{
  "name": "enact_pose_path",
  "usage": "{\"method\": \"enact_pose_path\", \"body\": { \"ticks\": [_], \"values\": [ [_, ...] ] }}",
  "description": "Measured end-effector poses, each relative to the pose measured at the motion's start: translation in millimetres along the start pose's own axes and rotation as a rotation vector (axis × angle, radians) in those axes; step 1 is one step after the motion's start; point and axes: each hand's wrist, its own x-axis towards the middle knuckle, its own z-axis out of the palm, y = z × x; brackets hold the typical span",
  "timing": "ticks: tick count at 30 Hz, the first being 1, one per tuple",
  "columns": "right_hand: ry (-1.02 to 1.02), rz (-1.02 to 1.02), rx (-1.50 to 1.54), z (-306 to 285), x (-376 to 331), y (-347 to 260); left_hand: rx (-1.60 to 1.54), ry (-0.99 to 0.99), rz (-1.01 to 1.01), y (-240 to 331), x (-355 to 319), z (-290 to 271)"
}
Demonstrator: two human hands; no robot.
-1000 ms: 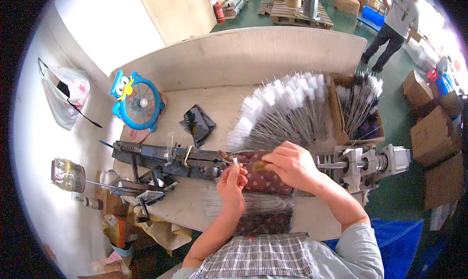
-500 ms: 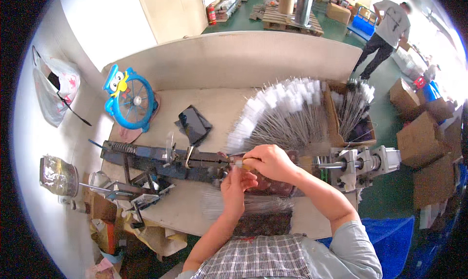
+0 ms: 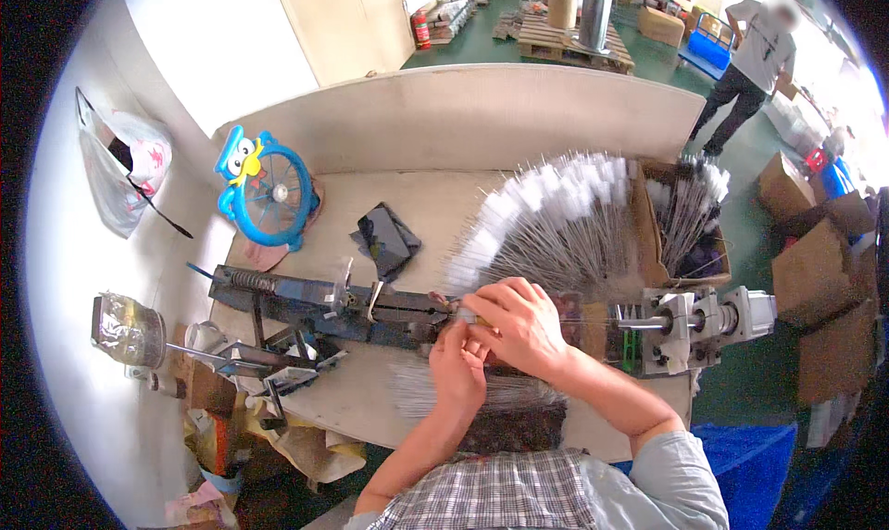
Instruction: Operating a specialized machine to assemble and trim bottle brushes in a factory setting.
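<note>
My left hand (image 3: pixel 458 373) and my right hand (image 3: pixel 520 331) meet at the middle of the bench, fingers pinched close together. A small whitish piece (image 3: pixel 466 316) shows between their fingertips; its kind is hidden. They are at the right end of a long dark metal fixture (image 3: pixel 389 315) with a spring on its left part. Behind my right hand, thin wire-stemmed brushes with white bristle heads (image 3: pixel 546 206) lie fanned out. A bundle of thin wires (image 3: pixel 417 391) lies on the near side, partly beneath my arms.
At the right end stands a metal clamp-and-shaft machine (image 3: pixel 690 324). A cardboard box (image 3: pixel 648 243) holds more brushes. A blue cartoon-bird fan (image 3: pixel 273 197) and a black pouch (image 3: pixel 387 243) lie farther left. A person (image 3: pixel 755 67) stands on the floor beyond, near cardboard boxes (image 3: pixel 815 266).
The view has shifted, so the scene sits farther right. My hands have drawn closer together, with my right fingers now over my left fingertips. The person beyond has turned.
</note>
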Motion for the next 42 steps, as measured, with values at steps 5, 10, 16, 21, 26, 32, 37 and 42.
{"method": "enact_pose_path", "body": {
  "ticks": [5,10,16,21,26,32,37,42],
  "values": [
    [-0.024,-0.126,0.031,-1,-7,9,0.082,0.056,0.049,-5,0,4],
    [-0.052,-0.127,0.088,-7,-9,22,0.083,0.086,0.078,2,-6,19],
    [-0.041,-0.116,0.137,-18,-1,11,0.059,0.031,0.048,3,-7,15],
    [-0.117,-0.091,0.137,-6,-2,6,-0.028,0.046,0.020,-1,-3,2],
    [-0.087,-0.108,0.139,-8,1,3,-0.129,0.032,-0.019,-3,0,-3],
    [-0.016,-0.039,0.073,0,0,-6,-0.096,0.081,-0.037,2,-1,5],
    [0.023,-0.039,-0.004,-5,-8,-2,-0.067,0.071,0.013,2,-7,13],
    [0.000,-0.048,-0.006,-10,-11,-4,-0.026,0.070,0.057,-2,-6,10]
  ]
}}
